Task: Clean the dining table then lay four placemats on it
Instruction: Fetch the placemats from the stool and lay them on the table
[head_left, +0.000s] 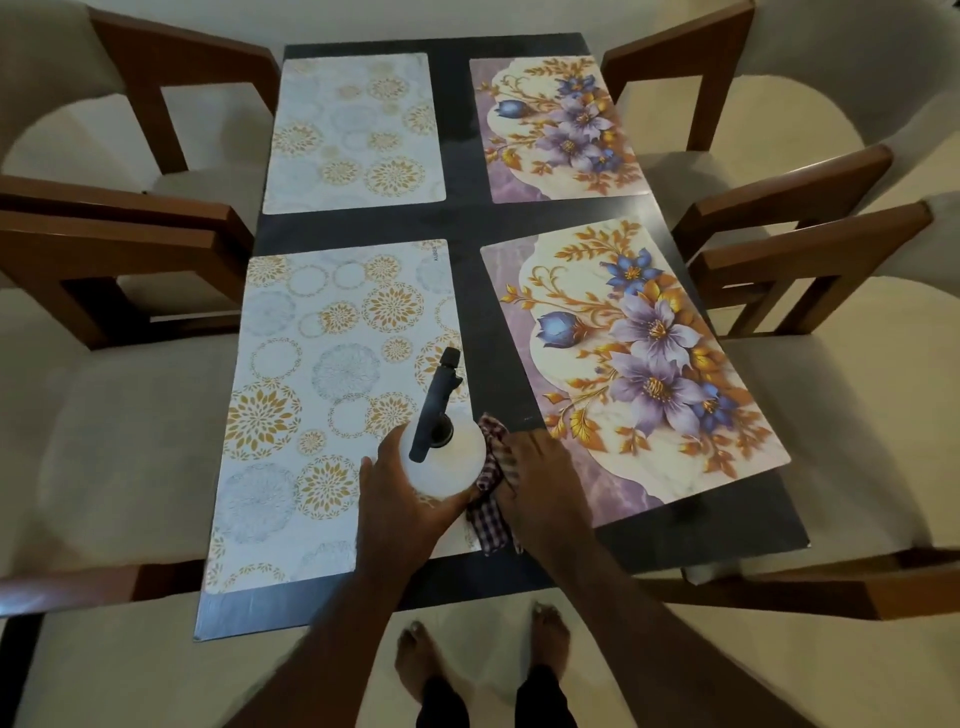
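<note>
At dark tabletop (467, 223) front edge: left hand (400, 499) wraps white spray bottle (457, 462); right hand (535, 483) clutches checked cloth (491, 519). Four placemats (337, 389) lie flat, two per side.

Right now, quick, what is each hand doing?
Left hand: grips the spray bottle.
Right hand: holds the checked cloth.

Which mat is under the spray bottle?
The nearer mat with gold circles, on the left. The spray bottle, held by the left hand, overlaps only its right edge.
</note>
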